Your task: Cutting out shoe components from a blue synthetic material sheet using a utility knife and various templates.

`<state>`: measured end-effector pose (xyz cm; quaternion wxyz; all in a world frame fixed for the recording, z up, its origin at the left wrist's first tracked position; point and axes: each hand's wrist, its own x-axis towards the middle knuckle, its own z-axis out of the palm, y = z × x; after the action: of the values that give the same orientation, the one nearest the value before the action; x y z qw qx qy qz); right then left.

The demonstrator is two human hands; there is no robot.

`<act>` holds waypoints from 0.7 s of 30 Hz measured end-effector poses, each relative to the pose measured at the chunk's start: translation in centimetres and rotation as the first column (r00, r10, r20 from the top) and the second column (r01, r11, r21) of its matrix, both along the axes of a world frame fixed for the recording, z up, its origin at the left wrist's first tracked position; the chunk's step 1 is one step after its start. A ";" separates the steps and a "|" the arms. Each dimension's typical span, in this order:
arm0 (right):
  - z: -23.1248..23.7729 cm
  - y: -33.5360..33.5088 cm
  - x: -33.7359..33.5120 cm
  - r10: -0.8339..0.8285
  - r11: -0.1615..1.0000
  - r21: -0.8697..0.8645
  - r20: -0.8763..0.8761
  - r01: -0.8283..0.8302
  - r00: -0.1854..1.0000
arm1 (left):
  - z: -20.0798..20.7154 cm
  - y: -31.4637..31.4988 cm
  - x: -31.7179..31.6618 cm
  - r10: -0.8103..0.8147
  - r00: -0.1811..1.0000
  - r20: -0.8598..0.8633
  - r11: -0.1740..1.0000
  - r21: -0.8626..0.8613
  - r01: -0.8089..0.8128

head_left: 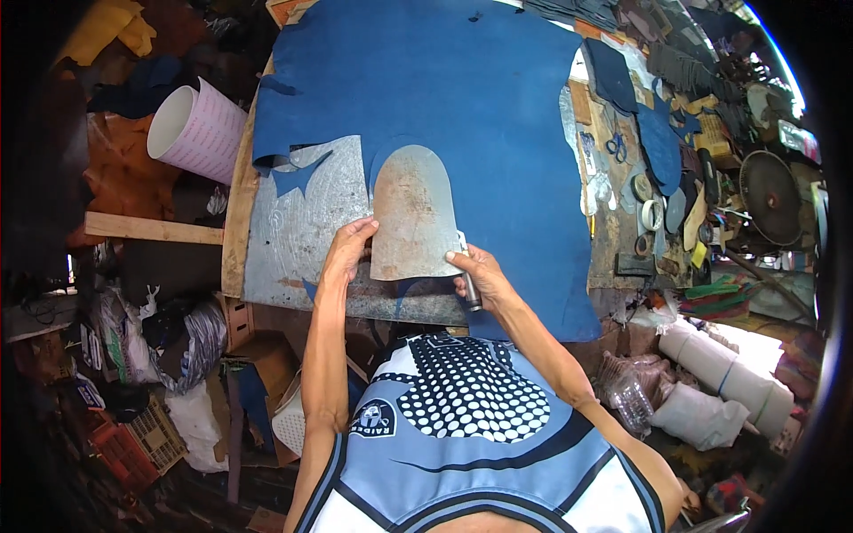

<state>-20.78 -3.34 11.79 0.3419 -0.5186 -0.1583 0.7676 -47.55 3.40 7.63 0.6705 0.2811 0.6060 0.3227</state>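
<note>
A grey, rust-stained arch-shaped template [413,209] lies at the lower edge of a large blue leather hide [515,133]. My left hand [349,247] pinches its left edge, thumb on top and fingers partly hidden. At the lower right corner, the thumb of my right hand [484,274] presses on the template. That same hand also grips a knife [472,295] with a dark handle, its pale blade pointing up beside the template's edge. Left of the template, a scratched grey cutting sheet [302,213] shows where the hide is cut away, with a blue leather scrap [298,178] on it.
Blue scissors [616,147], tape rolls [652,214] and other tools crowd the bench's right side. A white roll [197,129] stands out at the left, above a wooden bar [153,228]. Bundled plastic and a long wrapped roll [724,369] lie at the lower right.
</note>
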 end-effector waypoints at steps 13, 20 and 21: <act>-1.3 -6.3 9.1 -0.287 0.877 0.324 0.945 -0.355 0.155 | -3.7 9.0 0.2 -0.057 0.998 -0.022 0.957 0.283 0.061; 3.2 -4.8 9.2 -0.587 0.733 0.651 0.752 -0.197 0.299 | 8.5 7.0 7.2 -0.237 0.802 -0.549 0.522 0.624 0.582; 5.5 -4.1 8.8 -0.593 0.714 0.656 0.753 -0.245 0.286 | 11.1 6.3 8.4 -0.271 0.737 -0.620 0.417 0.614 0.670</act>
<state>-12.01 -7.49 17.33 0.4316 -0.7178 -0.5256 0.1493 -39.17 9.71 18.77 0.3777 0.7800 0.4110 0.2828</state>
